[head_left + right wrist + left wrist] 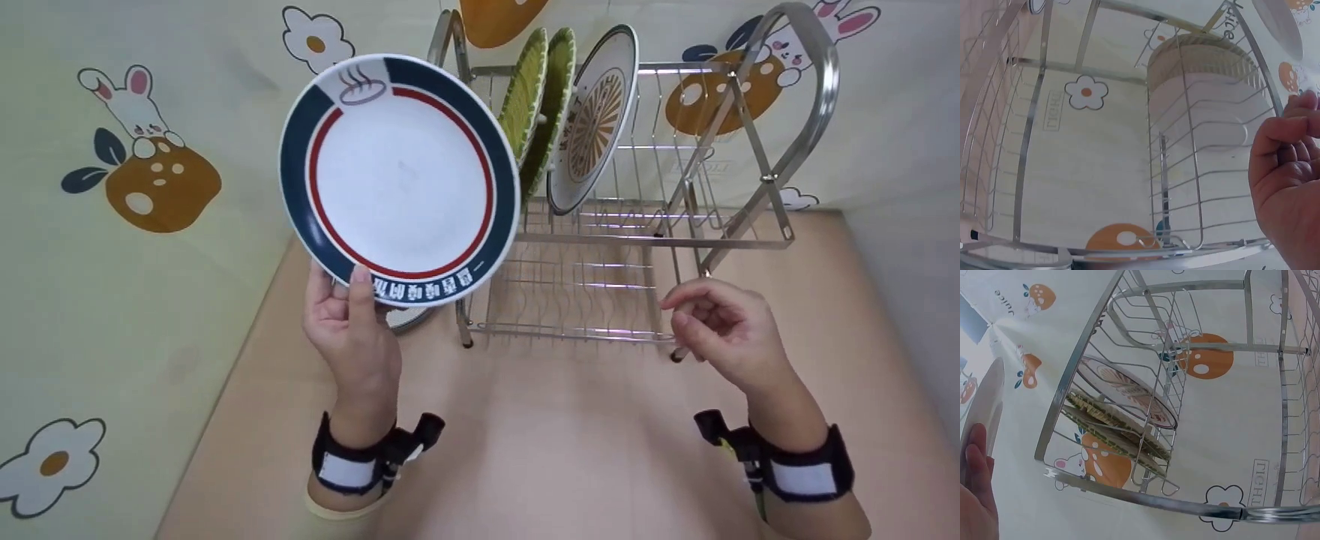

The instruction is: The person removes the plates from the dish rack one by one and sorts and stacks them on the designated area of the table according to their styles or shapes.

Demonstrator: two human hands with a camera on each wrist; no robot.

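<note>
My left hand [356,345] grips a round white plate [405,187] by its lower edge, thumb on the front face and fingers behind. A dark blue rim band with white lettering, a red ring and a steaming-bowl drawing mark the plate. It is held up left of a metal dish rack [652,241]. On the rack's upper tier two green leaf-like plates [525,97] and a white plate with an orange sunburst [600,120] stand on edge. My right hand [724,330], fingers loosely curled, holds nothing near the rack's right front leg.
Behind the held plate, part of another round dish [409,319] shows on the wooden-looking tabletop [555,427]. The rack's lower tier [574,330] has wire slots. Patterned walls [150,315] stand at the left and back, and a plain grey one [907,300] at the right.
</note>
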